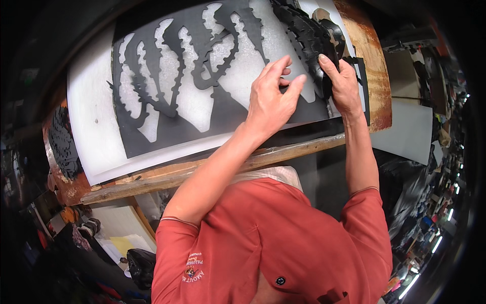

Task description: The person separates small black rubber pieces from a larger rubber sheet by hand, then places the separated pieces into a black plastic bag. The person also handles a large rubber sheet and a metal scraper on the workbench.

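A thin black sheet (183, 127) with long, tooth-edged cut-outs lies on a white board (98, 111), and the pale surface shows through its gaps. Some of its narrow strips are twisted and overlap. My left hand (273, 99) hovers over the sheet's right part, thumb apart from the loosely bent fingers, nothing in it. At the right end, my right hand (346, 87) grips a bunch of black notched pieces (313, 43), its thumb on top. The fingers under the bunch are partly hidden.
A wooden edge rail (212, 171) runs along the near side of the worktable. More black cut pieces (65, 144) are piled at the far left. Brown plywood (372, 66) borders the right side, with a pale panel (405, 129) beyond it. Cluttered goods fill the right background.
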`<state>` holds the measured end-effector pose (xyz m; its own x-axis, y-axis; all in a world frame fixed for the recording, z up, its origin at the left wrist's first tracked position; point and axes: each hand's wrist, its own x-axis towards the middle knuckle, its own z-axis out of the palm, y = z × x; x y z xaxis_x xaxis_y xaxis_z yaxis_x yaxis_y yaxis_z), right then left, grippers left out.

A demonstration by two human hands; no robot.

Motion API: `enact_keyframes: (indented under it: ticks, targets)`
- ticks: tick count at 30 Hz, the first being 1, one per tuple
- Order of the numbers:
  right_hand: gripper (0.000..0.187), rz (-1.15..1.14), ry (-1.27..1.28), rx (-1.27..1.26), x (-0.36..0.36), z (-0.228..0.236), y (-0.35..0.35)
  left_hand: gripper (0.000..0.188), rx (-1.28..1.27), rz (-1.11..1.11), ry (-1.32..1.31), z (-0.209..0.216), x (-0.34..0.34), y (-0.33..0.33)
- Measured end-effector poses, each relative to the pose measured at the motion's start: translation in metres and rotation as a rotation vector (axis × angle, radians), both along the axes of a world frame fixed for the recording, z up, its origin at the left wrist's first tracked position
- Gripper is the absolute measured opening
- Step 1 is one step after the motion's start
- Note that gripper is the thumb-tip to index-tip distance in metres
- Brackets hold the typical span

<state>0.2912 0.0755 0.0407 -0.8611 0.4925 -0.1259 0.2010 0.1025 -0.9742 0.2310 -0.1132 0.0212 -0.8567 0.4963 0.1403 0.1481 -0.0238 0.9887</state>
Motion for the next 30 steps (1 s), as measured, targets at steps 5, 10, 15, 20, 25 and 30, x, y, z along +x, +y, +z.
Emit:
enact_keyframes:
  ticks: [5, 10, 15, 20, 25, 30]
  targets:
    - [0.027, 0.049, 0.084, -0.148, 0.001, -0.012, -0.009, 0.061, -0.054, 0.027, 0.090, -0.001, -0.001, 0.018]
    - [0.027, 0.080, 0.087, -0.170, -0.001, -0.025, -0.013, 0.067, -0.183, -0.003, 0.058, -0.003, -0.003, 0.011]
    - [0.026, 0.098, 0.082, -0.083, -0.001, -0.026, -0.020, 0.068, -0.075, -0.005, -0.072, -0.007, -0.011, 0.008]
    - [0.027, 0.086, 0.102, -0.242, -0.002, -0.025, -0.018, 0.056, -0.029, 0.007, -0.104, -0.010, -0.017, 0.006]
    - [0.025, 0.136, 0.084, -0.233, -0.003, -0.029, -0.014, 0.055, -0.106, -0.025, 0.092, -0.007, -0.014, 0.004]
    - [0.026, 0.110, 0.100, -0.337, -0.003, -0.030, -0.016, 0.054, -0.129, -0.057, 0.033, -0.006, -0.020, 0.003]
